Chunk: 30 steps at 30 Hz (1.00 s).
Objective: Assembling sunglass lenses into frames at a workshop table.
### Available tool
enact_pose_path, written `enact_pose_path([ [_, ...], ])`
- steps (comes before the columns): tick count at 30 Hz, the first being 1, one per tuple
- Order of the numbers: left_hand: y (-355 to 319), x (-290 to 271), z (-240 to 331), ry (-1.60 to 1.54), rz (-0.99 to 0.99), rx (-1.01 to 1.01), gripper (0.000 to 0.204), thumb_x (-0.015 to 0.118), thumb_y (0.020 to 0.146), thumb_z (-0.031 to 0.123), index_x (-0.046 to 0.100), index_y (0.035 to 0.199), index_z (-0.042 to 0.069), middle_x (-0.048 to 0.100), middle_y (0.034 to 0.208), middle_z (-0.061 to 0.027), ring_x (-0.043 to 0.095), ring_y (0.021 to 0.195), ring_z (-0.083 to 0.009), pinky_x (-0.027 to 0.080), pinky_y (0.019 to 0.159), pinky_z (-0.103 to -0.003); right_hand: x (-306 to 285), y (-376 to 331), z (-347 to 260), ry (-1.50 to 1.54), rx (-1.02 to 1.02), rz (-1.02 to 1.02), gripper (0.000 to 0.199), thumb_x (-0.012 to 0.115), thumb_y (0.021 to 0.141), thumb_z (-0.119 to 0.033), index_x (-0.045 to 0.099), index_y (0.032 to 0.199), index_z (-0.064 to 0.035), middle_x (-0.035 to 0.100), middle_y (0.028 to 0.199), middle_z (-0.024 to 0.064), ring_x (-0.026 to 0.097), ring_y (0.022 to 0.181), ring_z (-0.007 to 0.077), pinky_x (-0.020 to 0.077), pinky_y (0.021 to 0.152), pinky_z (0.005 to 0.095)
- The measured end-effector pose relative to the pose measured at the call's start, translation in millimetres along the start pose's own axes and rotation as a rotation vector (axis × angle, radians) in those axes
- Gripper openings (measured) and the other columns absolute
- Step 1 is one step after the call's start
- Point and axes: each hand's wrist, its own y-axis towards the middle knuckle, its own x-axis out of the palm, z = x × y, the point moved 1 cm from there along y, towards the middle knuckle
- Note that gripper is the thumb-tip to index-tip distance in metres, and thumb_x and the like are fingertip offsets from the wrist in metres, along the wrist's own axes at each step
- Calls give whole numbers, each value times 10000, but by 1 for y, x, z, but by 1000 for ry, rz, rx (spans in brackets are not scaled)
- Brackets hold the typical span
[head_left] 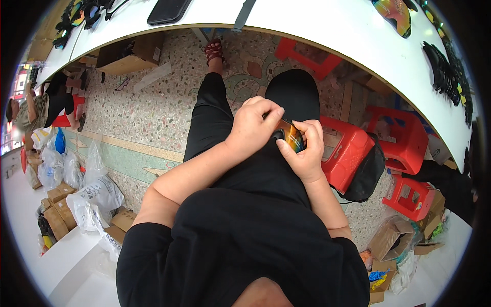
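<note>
While the person sits at the white table (317,20), both hands come together low over the lap, around a pair of glasses (292,137) with a dark frame and an orange-gold mirror lens. The glasses are between the two hands, above the right thigh and apart from the table. From where I stand, the right hand (307,153) grips them by the right end, thumb on the near side and fingers bent round the far edge. The left hand (255,123) is curled, its thumb and forefinger pinching the dark left end; the knuckles hide exactly which part.

Just beside the right forearm stands a red stool (343,153), with a black bag (369,171) against its side. Up on the table lie a phone (169,11), another mirror lens (396,18) over to the right, and near that a row of dark pieces (441,74) too bunched to make out. A carton (128,59) is under the table on the left, and plastic bags (94,199) are heaped nearer us on that side. Farther off, someone in a striped top (38,112) sits too.
</note>
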Motion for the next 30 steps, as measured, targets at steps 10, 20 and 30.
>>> enact_pose_path([
  [10, -29, -12, -32, -819, 178, -360, 367, 635, 919, 119, 540, 1261, 25, 610, 1021, -39, 583, 925, -108, 454, 763, -233, 14, 1, 15, 318, 251, 167, 394, 793, 821, -161, 594, 1113, 13, 484, 989, 48, 445, 775, 110, 405, 710, 242],
  [20, -18, 27, -28, -1120, -124, -412, 331, 652, 941, 78, 543, 1246, 10, 590, 1153, -63, 585, 1075, -152, 477, 932, -306, 33, -5, 14, 193, 152, 78, 432, 811, 825, -235, 610, 1129, -5, 518, 936, 77, 475, 750, 160, 424, 653, 274],
  [30, -22, 15, -31, -889, -220, -523, 453, 725, 888, 144, 527, 1253, -38, 599, 1150, -82, 587, 1069, -147, 474, 930, -276, 9, 31, 2, 4, 106, 52, 417, 820, 775, -304, 705, 1056, -17, 626, 985, 117, 592, 964, 269, 485, 837, 372],
])
